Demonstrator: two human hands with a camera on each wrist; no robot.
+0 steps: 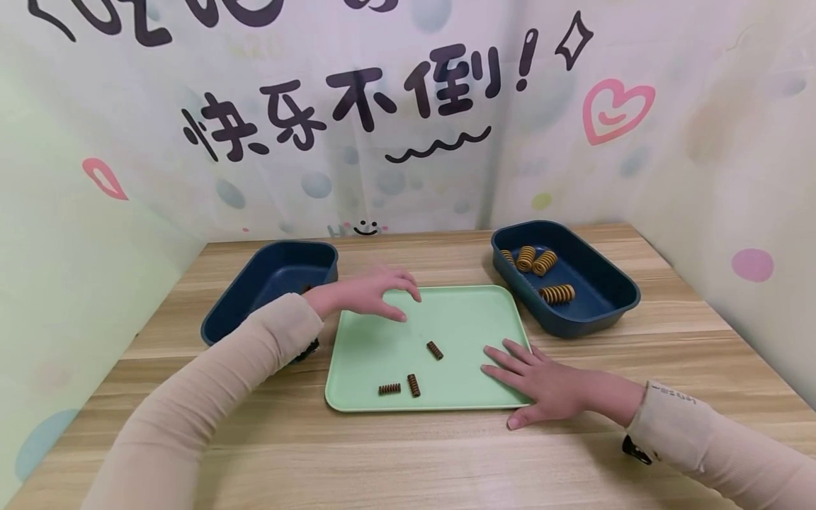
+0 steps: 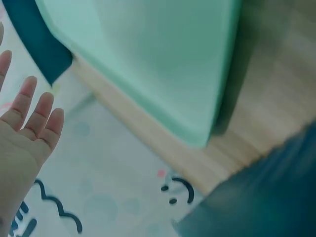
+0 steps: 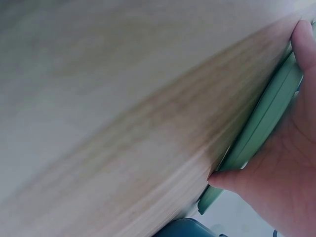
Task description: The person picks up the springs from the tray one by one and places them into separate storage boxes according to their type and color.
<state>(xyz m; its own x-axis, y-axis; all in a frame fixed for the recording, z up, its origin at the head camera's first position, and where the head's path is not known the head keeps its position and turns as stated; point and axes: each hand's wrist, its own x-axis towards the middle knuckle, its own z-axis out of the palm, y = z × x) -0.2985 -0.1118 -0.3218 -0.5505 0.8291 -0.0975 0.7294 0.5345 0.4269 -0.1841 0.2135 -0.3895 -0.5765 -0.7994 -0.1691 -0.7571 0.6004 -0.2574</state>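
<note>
Above the far left part of the light green tray [image 1: 468, 319], my left hand [image 1: 376, 292] hovers with fingers spread and holds nothing; the left wrist view shows its fingers [image 2: 37, 116] nearly straight. My right hand [image 1: 551, 388] rests on the tray's near right corner, fingers spread over the surface and thumb at the near edge. In the right wrist view that hand [image 3: 281, 182] lies against the tray's rim [image 3: 261, 116]. Three small dark brown coil springs lie on the tray: one spring [image 1: 435, 350] near the middle, another spring [image 1: 414, 385] and a third spring [image 1: 389, 389] nearer me.
Left of the tray stands a dark blue bin [image 1: 232, 304], partly hidden by my left forearm. A second blue bin [image 1: 602, 273] at the right holds several larger yellow-and-black springs [image 1: 557, 294]. A printed cloth [image 1: 408, 191] hangs behind the wooden table [image 1: 395, 460].
</note>
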